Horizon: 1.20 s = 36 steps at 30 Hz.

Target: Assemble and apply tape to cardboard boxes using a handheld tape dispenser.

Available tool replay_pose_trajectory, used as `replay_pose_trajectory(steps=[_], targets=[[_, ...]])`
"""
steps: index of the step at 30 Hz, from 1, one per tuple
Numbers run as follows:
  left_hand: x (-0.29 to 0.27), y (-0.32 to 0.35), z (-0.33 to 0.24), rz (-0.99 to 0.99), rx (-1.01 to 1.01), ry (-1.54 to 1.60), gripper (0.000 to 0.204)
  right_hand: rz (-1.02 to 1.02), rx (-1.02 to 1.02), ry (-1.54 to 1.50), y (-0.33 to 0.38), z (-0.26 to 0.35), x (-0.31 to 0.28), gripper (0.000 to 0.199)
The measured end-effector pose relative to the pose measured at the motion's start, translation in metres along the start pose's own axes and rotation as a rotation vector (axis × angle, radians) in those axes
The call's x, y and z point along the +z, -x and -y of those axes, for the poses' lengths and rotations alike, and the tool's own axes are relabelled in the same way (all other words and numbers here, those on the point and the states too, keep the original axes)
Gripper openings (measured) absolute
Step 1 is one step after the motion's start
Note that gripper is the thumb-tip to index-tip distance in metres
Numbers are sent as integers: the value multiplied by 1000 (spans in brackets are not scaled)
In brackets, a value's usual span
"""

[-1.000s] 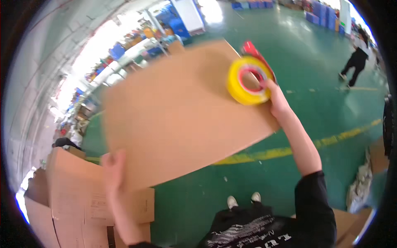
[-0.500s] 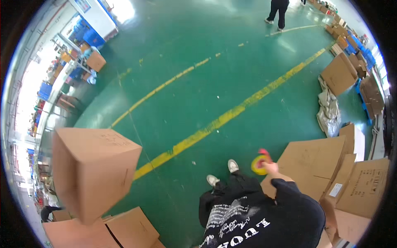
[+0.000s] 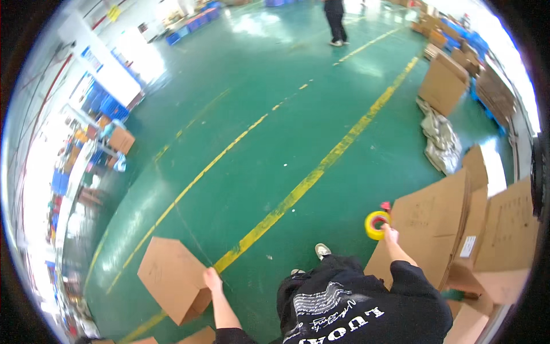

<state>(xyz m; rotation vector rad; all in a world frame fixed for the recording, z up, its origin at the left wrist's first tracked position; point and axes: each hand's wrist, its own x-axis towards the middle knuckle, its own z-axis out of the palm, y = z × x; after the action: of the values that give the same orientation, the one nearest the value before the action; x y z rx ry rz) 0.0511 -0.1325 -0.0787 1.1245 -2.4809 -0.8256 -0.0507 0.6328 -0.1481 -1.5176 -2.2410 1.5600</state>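
Green floor (image 3: 298,132): left hand (image 3: 212,281) grips cardboard box (image 3: 172,278) edge; right hand (image 3: 391,234) apparently clasps yellow tape roll (image 3: 376,225).

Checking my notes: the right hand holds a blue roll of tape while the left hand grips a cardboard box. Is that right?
Not quite. The head view shows the roll of tape in the right hand is yellow, not blue. The left hand does grip a cardboard box.

Left hand (image 3: 212,280) grips a cardboard box (image 3: 172,278); right hand (image 3: 391,234) seemingly holds yellow tape (image 3: 376,225).
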Motion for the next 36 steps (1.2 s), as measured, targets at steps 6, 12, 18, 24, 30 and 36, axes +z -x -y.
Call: replay_pose_trajectory(steps=[6,12,18,24,30,36], targets=[[10,-44,-191,128,137,313,33,261,83,-204,74,14,25,39],[87,16,-73,400,391,92,24,-133,244,-121,114,-39,-7,53],[77,34,102,813,1108,-478,21,-217,589,-739,182,-104,-64,52],[106,-55,70,1011,391,-227,30,-329,812,-764,286,-158,-82,53],[183,-121,-31,948,-85,24,37,-454,719,-781,345,-166,-72,40],[314,-35,-268,1060,368,195,33,-594,479,-991,361,-146,-105,42]])
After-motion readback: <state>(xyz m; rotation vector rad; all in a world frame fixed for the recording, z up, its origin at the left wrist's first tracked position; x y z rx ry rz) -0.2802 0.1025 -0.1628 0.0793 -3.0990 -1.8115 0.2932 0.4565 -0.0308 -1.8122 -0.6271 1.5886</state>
